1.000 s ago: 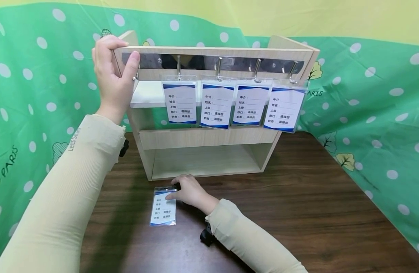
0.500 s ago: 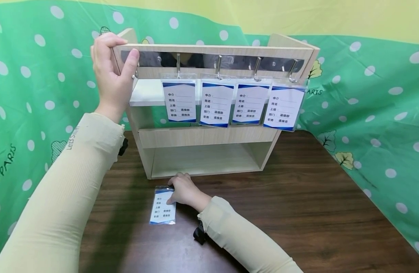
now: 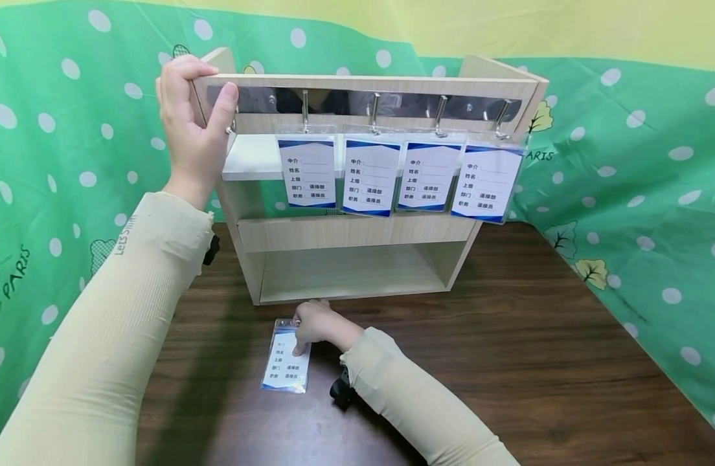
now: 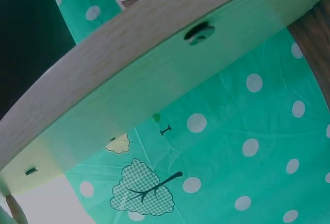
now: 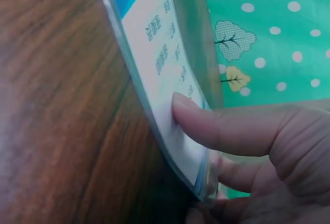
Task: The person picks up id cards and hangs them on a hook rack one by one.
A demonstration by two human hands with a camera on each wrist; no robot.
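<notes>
My left hand grips the upper left corner of a pale wooden shelf rack, thumb over its front board. In the left wrist view, a wooden panel fills the upper part, and only a fingertip shows at the lower left. My right hand pinches a clear-sleeved ID badge near its upper end, just in front of the rack. Seen from the right wrist, the thumb presses the front of the badge while fingers lie behind it. The sleeve bends slightly.
Several matching badges hang from metal hooks on the rack's front strip. At the strip's left end, a hook is partly hidden by my left thumb. Dark wooden table lies below; a green dotted cloth surrounds the back and sides.
The badge and my right hand have shifted slightly right, and the badge's lower edge sits a bit nearer to me. My left hand keeps its place on the rack.
</notes>
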